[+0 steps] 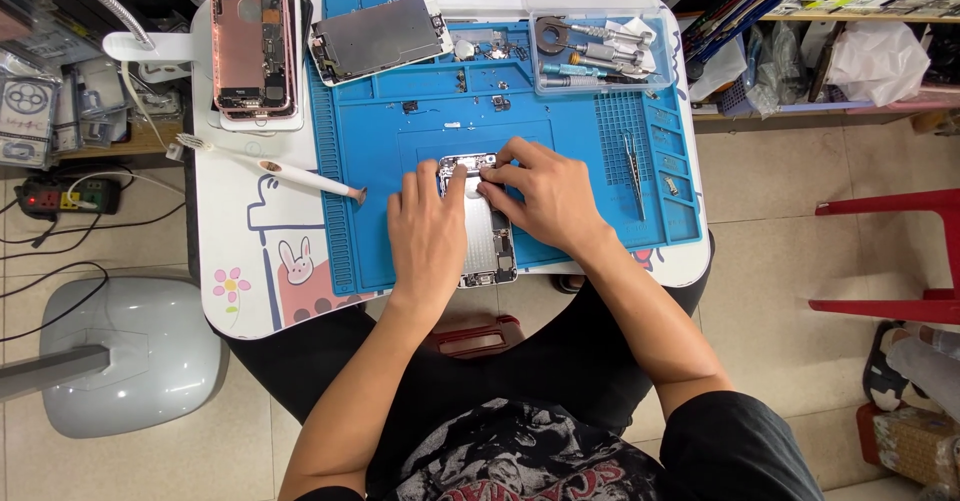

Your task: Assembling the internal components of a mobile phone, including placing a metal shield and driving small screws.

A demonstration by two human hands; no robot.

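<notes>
The opened phone body [482,223] lies flat at the near middle of the blue work mat [560,141], long axis running near to far. Its screen is off: you are looking into a silver inner shell with dark parts at the far and near ends. How many inner parts are out of it cannot be told from this view.

Your left hand [428,229] lies flat over the left half of the body, fingers together, pressing it to the mat rather than gripping it. Your right hand [545,193] sits at the far end, fingertips pinched together on a small part at the top edge; what that part is, is too small to tell.

Judged from the layout, the work stands at the middle stage: the screen panel [375,36] is already off and set face down at the far left of the mat, and loose small parts [480,49] lie scattered at the far middle. The body itself has not been closed.

A second phone shell [248,41], rose-coloured and open, rests on the white table [245,261] at the far left. A brush [270,166] lies just left of the mat. Tweezers [634,166] lie untouched to the right of your hands, and a clear tray of screwdrivers [595,53] stands at the far right.
</notes>
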